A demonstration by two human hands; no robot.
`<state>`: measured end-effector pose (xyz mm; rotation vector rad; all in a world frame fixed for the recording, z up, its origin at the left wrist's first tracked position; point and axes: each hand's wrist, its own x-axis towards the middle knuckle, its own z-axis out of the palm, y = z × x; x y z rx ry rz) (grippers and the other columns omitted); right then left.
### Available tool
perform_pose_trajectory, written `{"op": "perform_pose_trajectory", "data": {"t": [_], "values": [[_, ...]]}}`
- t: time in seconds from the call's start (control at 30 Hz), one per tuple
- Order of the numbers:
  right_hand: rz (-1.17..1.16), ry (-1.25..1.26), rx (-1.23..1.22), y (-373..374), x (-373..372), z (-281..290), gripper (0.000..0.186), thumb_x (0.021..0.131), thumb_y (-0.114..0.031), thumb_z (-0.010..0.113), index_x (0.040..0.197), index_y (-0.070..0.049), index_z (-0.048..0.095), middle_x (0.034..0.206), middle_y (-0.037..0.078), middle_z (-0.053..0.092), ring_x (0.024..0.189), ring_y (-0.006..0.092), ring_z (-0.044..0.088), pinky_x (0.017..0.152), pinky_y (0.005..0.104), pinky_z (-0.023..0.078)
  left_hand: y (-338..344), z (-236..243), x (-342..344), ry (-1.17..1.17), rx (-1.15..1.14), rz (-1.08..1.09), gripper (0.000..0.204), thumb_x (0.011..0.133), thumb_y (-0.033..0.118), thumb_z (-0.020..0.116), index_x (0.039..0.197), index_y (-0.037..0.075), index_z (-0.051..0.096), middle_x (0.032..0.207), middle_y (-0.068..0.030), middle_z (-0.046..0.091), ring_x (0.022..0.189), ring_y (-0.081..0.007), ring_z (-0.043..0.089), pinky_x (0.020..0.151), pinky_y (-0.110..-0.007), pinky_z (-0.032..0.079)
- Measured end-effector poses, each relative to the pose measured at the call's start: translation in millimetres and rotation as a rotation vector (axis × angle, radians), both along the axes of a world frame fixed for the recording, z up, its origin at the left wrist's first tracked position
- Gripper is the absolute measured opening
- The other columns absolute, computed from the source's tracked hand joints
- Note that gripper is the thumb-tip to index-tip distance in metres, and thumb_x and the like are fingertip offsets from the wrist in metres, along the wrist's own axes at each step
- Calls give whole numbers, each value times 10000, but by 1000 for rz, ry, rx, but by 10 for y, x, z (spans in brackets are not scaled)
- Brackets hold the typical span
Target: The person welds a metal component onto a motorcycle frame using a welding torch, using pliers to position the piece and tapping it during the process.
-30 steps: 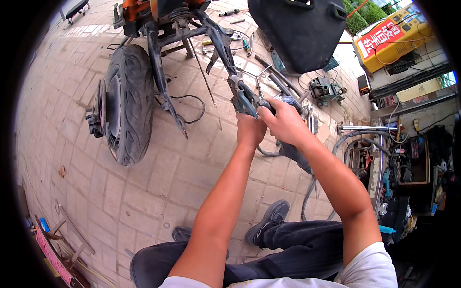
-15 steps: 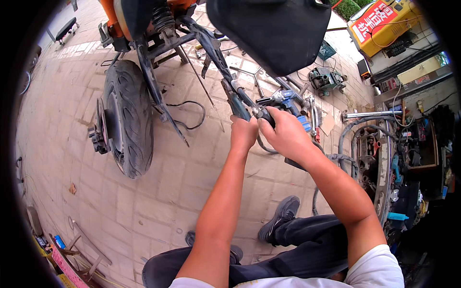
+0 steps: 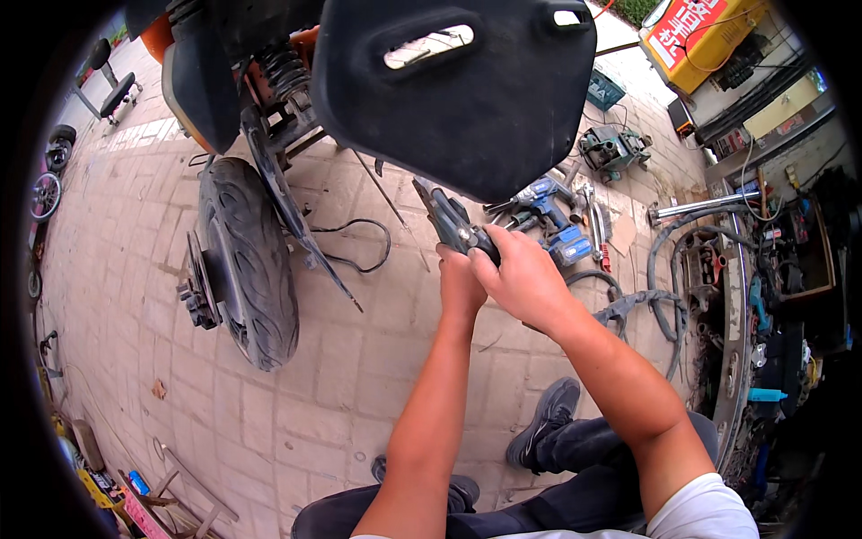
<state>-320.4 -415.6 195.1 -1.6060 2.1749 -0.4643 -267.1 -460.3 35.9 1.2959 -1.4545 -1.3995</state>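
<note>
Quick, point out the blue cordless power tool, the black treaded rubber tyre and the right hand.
Blue cordless power tool (image 3: 554, 216), head view: its handle.
Black treaded rubber tyre (image 3: 257, 260), head view: its tread.
Right hand (image 3: 525, 275), head view: back of the hand.

Open paving (image 3: 359, 382) separates left hand (image 3: 461, 284) from tyre (image 3: 256, 260); a black panel (image 3: 449, 112) blocks ahead.

Seeing a blue-and-black cordless power tool (image 3: 549, 208) lying on pale brick-shaped paving (image 3: 332, 413), with a thick, dark grey, looping hose (image 3: 648, 298) curling nearby and a squat green metal machine (image 3: 612, 151) sitting near a teal plastic crate (image 3: 605, 91). Making out a boxy yellow casing (image 3: 723, 38) with a red-and-white panel at upper right, a black-seated castor stool (image 3: 117, 92) at upper left, and a dry brown leaf (image 3: 159, 389) at lower left.
</note>
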Motion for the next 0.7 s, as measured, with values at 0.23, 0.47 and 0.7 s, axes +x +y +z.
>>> {"op": "perform_pose_trajectory", "data": {"t": [0.23, 0.47, 0.7], "values": [[10, -74, 42, -57, -58, 4, 377, 889, -247, 566, 1107, 58, 602, 931, 279, 638, 899, 442, 605, 817, 466, 474, 32, 80, -10, -23, 79, 5, 636, 810, 371, 693, 1121, -94, 390, 1046, -305, 621, 961, -425, 643, 802, -478, 517], [26, -64, -56, -57, -51, -61, 369, 904, -280, 567, 1072, 47, 595, 922, 299, 625, 883, 464, 609, 795, 507, 478, 19, 88, 16, -50, 115, -19, 675, 810, 384, 691, 1156, -101, 374, 1074, -322, 604, 980, -445, 631, 817, -493, 513], [40, -91, -43, -102, -53, -4, 352, 891, -253, 569, 1039, 63, 610, 861, 294, 636, 847, 472, 610, 774, 514, 483, 11, 86, 20, -86, 156, -24, 704, 819, 389, 679, 1201, -104, 354, 1103, -339, 584, 998, -460, 620, 828, -499, 510]]}}
